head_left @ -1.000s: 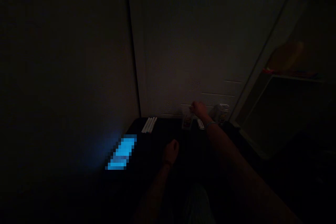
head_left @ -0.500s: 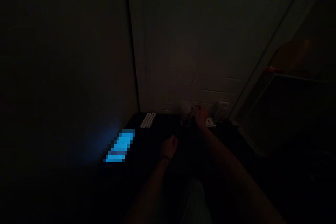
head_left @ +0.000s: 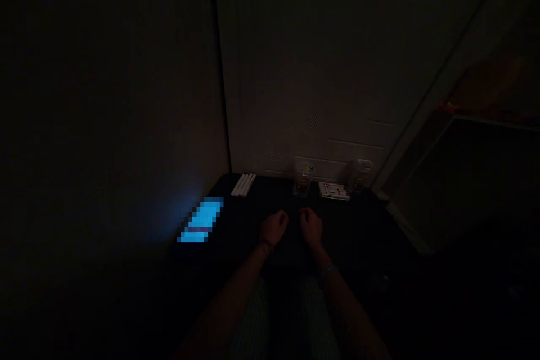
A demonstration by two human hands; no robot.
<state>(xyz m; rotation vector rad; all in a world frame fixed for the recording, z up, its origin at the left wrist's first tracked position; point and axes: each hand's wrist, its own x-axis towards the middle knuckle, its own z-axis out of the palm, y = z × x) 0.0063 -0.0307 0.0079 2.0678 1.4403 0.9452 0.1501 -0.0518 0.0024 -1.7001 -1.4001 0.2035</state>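
The room is very dark. My left hand [head_left: 274, 226] and my right hand [head_left: 311, 227] rest side by side over a dark table [head_left: 358, 225], both with fingers curled in loose fists. Whether either holds anything is lost in the dark. Beyond them, at the table's far edge, stand a small clear jar [head_left: 302, 181], a flat white card or pack [head_left: 334, 190] and a second clear container [head_left: 359, 177].
A glowing blue screen [head_left: 201, 220] lies at the table's left. Several white sticks [head_left: 243, 184] lie at the back left. A pale wall rises right behind the table, and a dark cabinet [head_left: 472, 174] stands to the right.
My right hand has pulled back from the jar at the table's far edge and come to rest beside my left hand. The left hand has barely moved.
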